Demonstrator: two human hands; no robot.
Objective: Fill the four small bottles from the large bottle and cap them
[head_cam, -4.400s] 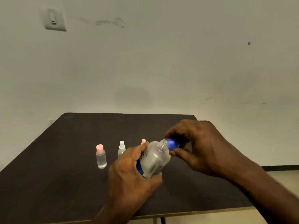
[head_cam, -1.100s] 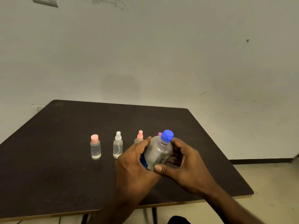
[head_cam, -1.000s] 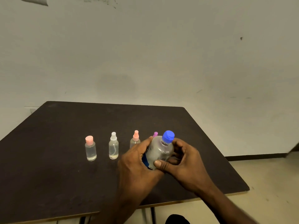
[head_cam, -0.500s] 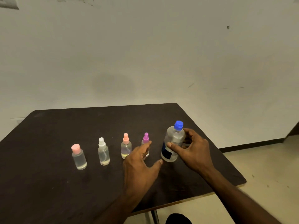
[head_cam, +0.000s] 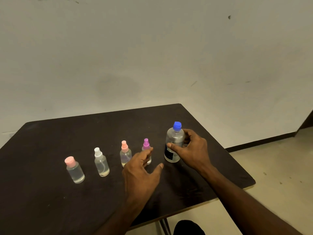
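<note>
Head view: dark table (head_cam: pixel 50 192) against a scuffed pale wall (head_cam: pixel 152 56); beige floor (head_cam: pixel 279 167).

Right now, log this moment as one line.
large bottle: capped, upright on table | right hand: gripping it | left hand: open, empty | four small bottles: capped

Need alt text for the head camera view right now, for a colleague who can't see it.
A person's right hand grips a large clear plastic bottle with a blue cap standing on a dark brown table. The open left hand hovers beside four small capped clear bottles in a row.
</note>
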